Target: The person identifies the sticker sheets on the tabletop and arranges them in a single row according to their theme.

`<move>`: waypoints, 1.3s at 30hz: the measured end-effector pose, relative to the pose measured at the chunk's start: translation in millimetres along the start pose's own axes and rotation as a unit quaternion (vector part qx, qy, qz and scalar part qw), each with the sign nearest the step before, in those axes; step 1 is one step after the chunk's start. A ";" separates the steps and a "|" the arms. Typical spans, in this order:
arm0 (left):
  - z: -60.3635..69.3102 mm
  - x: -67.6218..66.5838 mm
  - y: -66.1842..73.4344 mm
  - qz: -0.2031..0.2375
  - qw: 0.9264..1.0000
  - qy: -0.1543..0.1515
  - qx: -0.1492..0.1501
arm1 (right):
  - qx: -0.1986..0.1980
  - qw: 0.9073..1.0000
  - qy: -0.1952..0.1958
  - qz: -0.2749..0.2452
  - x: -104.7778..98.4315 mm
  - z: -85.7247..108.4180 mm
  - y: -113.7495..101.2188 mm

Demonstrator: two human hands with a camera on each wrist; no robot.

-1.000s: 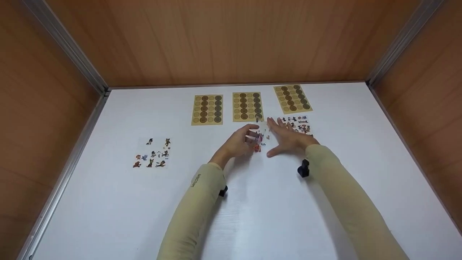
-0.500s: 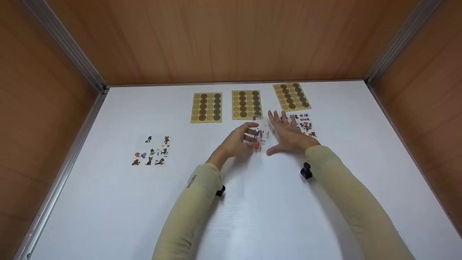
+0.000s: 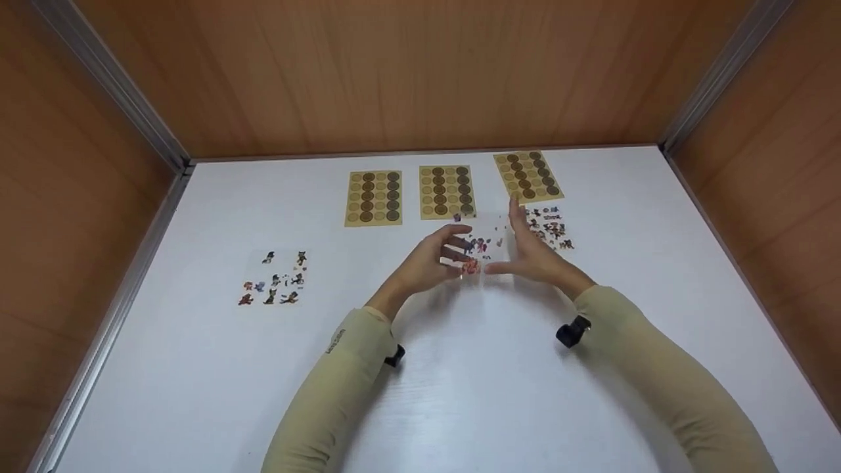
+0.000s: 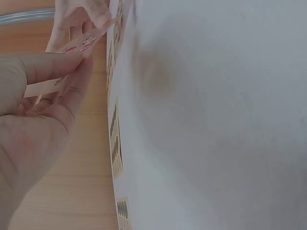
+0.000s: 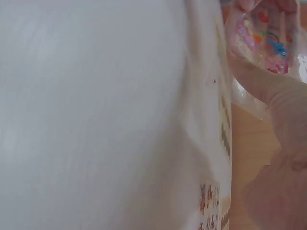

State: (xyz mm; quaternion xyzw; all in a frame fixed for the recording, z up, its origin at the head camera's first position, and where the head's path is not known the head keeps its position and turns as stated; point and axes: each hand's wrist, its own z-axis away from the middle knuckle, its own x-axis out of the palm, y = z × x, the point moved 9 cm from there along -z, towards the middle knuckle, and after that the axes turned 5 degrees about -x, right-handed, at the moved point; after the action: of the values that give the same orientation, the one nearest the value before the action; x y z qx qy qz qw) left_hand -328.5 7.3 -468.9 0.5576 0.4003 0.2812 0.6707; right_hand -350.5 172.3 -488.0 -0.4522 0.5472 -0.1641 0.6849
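A transparent sheet with small colourful figures (image 3: 481, 246) hangs above the white table between the two hands. My left hand (image 3: 427, 261) grips its left side; in the left wrist view the thumb and fingers of the left hand (image 4: 41, 115) pinch the clear sheet (image 4: 44, 88). On the other side, my right hand (image 3: 540, 261) has its fingers straight and its thumb stretched towards the sheet's lower edge. In the right wrist view the thumb of the right hand (image 5: 283, 110) lies against or in front of the sheet (image 5: 276, 48); firm contact cannot be told.
Three golden sheets of round stickers (image 3: 373, 198) lie along the back of the table (image 3: 420, 407). One clear figure sheet (image 3: 274, 279) lies at the left, another (image 3: 552, 230) behind the right hand. Wooden panels (image 3: 420, 72) enclose the back and sides.
My right hand has turned from spread, palm-down fingers to a more upright pose and shifted slightly right. The held sheet shows more of its face; the left hand keeps its grip.
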 end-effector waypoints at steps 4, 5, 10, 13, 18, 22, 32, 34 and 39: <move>8.4 -4.1 6.0 0.041 0.999 0.001 0.000 | -0.007 0.978 -0.010 -0.206 -0.6 11.3 -15.8; 10.5 -5.4 6.9 0.051 0.999 0.002 -0.003 | 0.002 0.968 -0.015 -0.252 0.3 13.6 -17.3; 20.0 -10.6 4.1 0.105 0.994 -0.003 -0.033 | 0.057 0.909 -0.005 -0.412 5.3 21.2 -19.7; 25.7 -13.9 2.5 0.136 0.989 -0.004 -0.049 | 0.065 0.891 -0.004 -0.450 9.8 22.5 -22.3; 34.5 -20.5 -4.0 0.187 0.979 -0.001 -0.086 | 0.075 0.884 -0.008 -0.461 20.1 22.2 -27.3; 43.5 -27.9 -9.5 0.183 0.976 -0.001 -0.114 | 0.088 0.871 -0.006 -0.483 30.2 19.8 -30.0; 66.4 -45.0 -28.8 0.162 0.977 0.013 -0.141 | 0.115 0.858 -0.028 -0.499 58.0 14.1 -29.8; 69.4 -47.8 -31.6 0.160 0.977 0.016 -0.143 | 0.119 0.859 -0.031 -0.497 62.5 12.7 -30.8; 75.4 -58.7 -37.6 0.158 0.976 0.031 -0.147 | 0.125 0.865 -0.035 -0.484 72.2 6.1 -35.4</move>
State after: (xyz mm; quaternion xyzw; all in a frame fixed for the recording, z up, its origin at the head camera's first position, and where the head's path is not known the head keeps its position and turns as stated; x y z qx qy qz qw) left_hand -297.6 -88.7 -488.1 0.5005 0.2818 0.4564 0.6795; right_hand -310.4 104.0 -503.1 -0.5764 0.2102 -0.5263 0.5887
